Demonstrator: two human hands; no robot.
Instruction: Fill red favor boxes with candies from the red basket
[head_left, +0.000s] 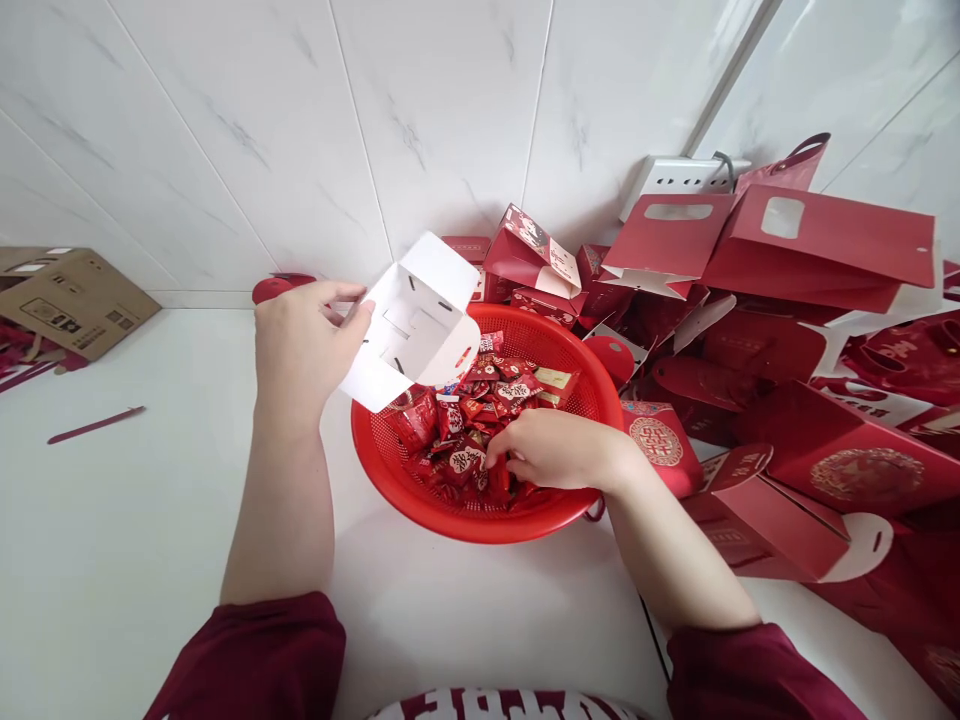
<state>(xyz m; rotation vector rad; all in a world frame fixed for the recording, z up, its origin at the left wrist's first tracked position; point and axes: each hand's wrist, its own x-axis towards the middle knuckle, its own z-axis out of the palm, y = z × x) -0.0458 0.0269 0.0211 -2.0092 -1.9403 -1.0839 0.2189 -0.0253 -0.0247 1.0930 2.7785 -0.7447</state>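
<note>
My left hand [319, 335] grips the left side of an open gift box [420, 325], its white inside facing me and its flaps spread. The box is tilted over the back left rim of a red plastic basket [480, 533]. Red-wrapped candies [469, 460] lie heaped in the basket. My right hand [555, 450] reaches over the basket's right side, its fingers curled down among the candies. Its fingertips are partly hidden, so what they hold, if anything, does not show.
Many red gift boxes [817, 250] pile up on the right, close against the basket. A white power strip [679, 178] leans at the wall behind them. On the left are a cardboard box [82, 305] and a thin red strip [96, 425] on the white table [187, 500].
</note>
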